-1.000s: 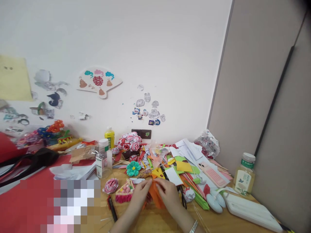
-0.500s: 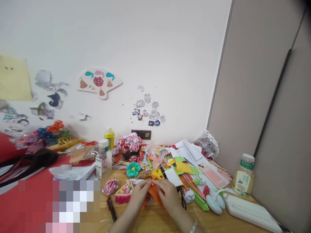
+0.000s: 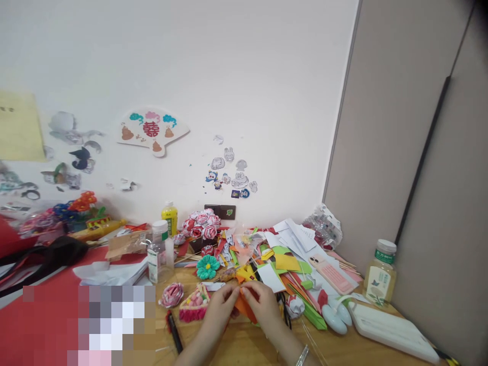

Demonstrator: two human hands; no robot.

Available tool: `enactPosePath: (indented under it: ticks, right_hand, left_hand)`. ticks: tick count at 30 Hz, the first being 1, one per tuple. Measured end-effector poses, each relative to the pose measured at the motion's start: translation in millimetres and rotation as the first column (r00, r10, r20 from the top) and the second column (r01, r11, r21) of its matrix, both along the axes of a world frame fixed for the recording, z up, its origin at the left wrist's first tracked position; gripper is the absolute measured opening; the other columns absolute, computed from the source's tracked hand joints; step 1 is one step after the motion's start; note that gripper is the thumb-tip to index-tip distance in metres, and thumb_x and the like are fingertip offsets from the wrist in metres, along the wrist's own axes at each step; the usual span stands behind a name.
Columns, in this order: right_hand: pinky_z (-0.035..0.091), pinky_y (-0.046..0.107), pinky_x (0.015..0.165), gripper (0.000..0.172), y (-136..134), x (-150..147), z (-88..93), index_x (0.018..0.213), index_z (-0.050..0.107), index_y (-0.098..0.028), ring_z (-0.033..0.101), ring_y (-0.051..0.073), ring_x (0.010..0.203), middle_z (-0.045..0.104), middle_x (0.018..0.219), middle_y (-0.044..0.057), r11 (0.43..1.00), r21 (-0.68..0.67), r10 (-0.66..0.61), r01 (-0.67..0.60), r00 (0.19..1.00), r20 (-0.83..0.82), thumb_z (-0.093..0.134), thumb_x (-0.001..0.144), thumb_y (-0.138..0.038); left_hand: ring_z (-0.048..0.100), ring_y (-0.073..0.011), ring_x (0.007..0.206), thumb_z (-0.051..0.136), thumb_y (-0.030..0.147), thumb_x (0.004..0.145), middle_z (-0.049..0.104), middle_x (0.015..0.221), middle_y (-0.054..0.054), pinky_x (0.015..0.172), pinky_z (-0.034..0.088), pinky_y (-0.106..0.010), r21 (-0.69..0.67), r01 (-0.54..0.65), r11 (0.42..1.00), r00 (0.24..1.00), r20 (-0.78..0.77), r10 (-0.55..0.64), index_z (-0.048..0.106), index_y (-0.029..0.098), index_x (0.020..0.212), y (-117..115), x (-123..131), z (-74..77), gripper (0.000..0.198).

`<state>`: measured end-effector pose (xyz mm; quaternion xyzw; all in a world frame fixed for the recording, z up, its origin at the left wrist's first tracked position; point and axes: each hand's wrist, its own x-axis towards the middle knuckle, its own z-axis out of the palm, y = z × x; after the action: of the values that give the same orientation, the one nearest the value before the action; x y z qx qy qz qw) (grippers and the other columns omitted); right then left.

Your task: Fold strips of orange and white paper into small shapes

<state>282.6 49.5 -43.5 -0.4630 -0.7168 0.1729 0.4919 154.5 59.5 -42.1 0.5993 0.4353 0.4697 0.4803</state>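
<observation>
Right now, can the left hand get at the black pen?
Probably yes: the pen lies on the table beside the left forearm, nothing over it, though the left hand is pinching orange paper.

**Orange Set Amid Pink, Teal and Yellow**

The sheet [image 3: 247,309] is coloured orange. On the flower [image 3: 208,267], teal petals are centred with yellow. The rose [image 3: 171,295] is streaked in pink and white, and magenta is shown along the front of the wedge [image 3: 192,314]. The pen [image 3: 175,333] is coloured mostly black, with red near its top. The white fan [image 3: 152,131] is patterned with teal and pink clouds, a red character and brown swirls. Pink is worn by the phone [image 3: 331,275].
</observation>
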Motion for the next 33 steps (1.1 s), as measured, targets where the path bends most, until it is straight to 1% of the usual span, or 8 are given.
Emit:
enactPosePath:
  ticks: [3, 8, 15, 18, 22, 26, 30, 33]
  right_hand:
    - [0.041, 0.025, 0.067, 0.021, 3, 0, -2.7, 0.082, 0.061, -0.018, 0.056, 0.017, 0.076, 0.063, 0.08, 0.004, 0.999, -0.032, 0.004, -0.005, 1.0, -0.021, 0.045, 0.078, -0.03]
    - [0.042, 0.025, 0.067, 0.02, 5, -1, -4.2, 0.08, 0.062, -0.017, 0.056, 0.017, 0.075, 0.063, 0.079, 0.004, 0.999, -0.039, 0.022, -0.024, 0.999, -0.049, 0.047, 0.077, -0.03]
    - [0.042, 0.026, 0.067, 0.015, 5, -1, -2.8, 0.079, 0.062, -0.018, 0.057, 0.017, 0.073, 0.064, 0.078, 0.004, 0.997, -0.074, 0.029, -0.035, 0.996, -0.082, 0.049, 0.074, -0.023]
    - [0.042, 0.026, 0.067, 0.014, 5, -1, -1.9, 0.079, 0.062, -0.018, 0.057, 0.017, 0.074, 0.063, 0.078, 0.004, 0.995, -0.093, 0.026, -0.033, 0.996, -0.081, 0.049, 0.073, -0.021]
    - [0.042, 0.025, 0.067, 0.015, 4, -1, -0.9, 0.079, 0.062, -0.018, 0.057, 0.017, 0.073, 0.063, 0.077, 0.004, 0.995, -0.096, 0.03, -0.038, 0.996, -0.089, 0.049, 0.073, -0.02]
    - [0.042, 0.025, 0.065, 0.015, 4, -1, -0.4, 0.077, 0.062, -0.018, 0.057, 0.016, 0.072, 0.063, 0.076, 0.003, 0.994, -0.096, 0.04, -0.049, 0.995, -0.093, 0.048, 0.073, -0.02]
    - [0.041, 0.024, 0.063, 0.015, 6, 0, -1.0, 0.076, 0.062, -0.018, 0.057, 0.016, 0.069, 0.064, 0.074, 0.002, 0.992, -0.118, 0.043, -0.054, 0.995, -0.093, 0.049, 0.073, -0.022]
    - [0.041, 0.024, 0.061, 0.014, 7, 0, -1.6, 0.073, 0.062, -0.017, 0.056, 0.016, 0.066, 0.063, 0.071, 0.002, 0.989, -0.138, 0.034, -0.048, 0.995, -0.097, 0.049, 0.073, -0.023]
  left_hand:
    - [0.047, -0.0092, 0.039, 0.047, 0.05, 0.065, 0.045, 0.046, 0.007, 0.038, 0.036, -0.02, -0.008, -0.001, 1.0, 1.0, 0.0, 0.001, 0.049, 0.016, 0.061, 3, 0, -4.9, 0.034]
    - [0.045, -0.0093, 0.037, 0.047, 0.051, 0.063, 0.044, 0.043, 0.007, 0.038, 0.035, -0.02, -0.042, -0.004, 0.999, 0.999, 0.033, 0.005, 0.048, 0.017, 0.061, 8, 0, -12.1, 0.035]
    - [0.046, -0.0097, 0.038, 0.046, 0.047, 0.065, 0.044, 0.044, 0.007, 0.039, 0.035, -0.02, -0.037, -0.012, 0.999, 1.0, -0.005, 0.012, 0.047, 0.017, 0.058, 3, 0, -5.6, 0.031]
    - [0.047, -0.0099, 0.039, 0.046, 0.044, 0.066, 0.045, 0.046, 0.006, 0.04, 0.036, -0.02, -0.029, -0.011, 1.0, 1.0, -0.017, 0.01, 0.048, 0.017, 0.059, 4, 0, -6.0, 0.029]
    - [0.045, -0.0096, 0.041, 0.046, 0.043, 0.067, 0.044, 0.048, 0.006, 0.04, 0.035, -0.02, 0.026, -0.014, 1.0, 0.999, -0.052, 0.016, 0.05, 0.016, 0.061, 5, -1, -8.0, 0.028]
    - [0.045, -0.0106, 0.044, 0.044, 0.043, 0.069, 0.046, 0.052, 0.004, 0.042, 0.035, -0.02, 0.088, -0.006, 0.996, 0.993, -0.121, 0.016, 0.052, 0.015, 0.064, 3, -1, -4.9, 0.03]
    - [0.046, -0.0135, 0.052, 0.044, 0.042, 0.07, 0.05, 0.053, 0.001, 0.048, 0.034, -0.021, 0.215, -0.077, 0.974, 0.966, -0.227, 0.127, 0.051, 0.017, 0.056, 0, -2, -0.1, 0.03]
    - [0.044, -0.0142, 0.053, 0.043, 0.04, 0.071, 0.049, 0.051, 0.002, 0.051, 0.033, -0.022, 0.304, -0.107, 0.947, 0.937, -0.289, 0.198, 0.048, 0.018, 0.052, -1, -2, 1.1, 0.03]
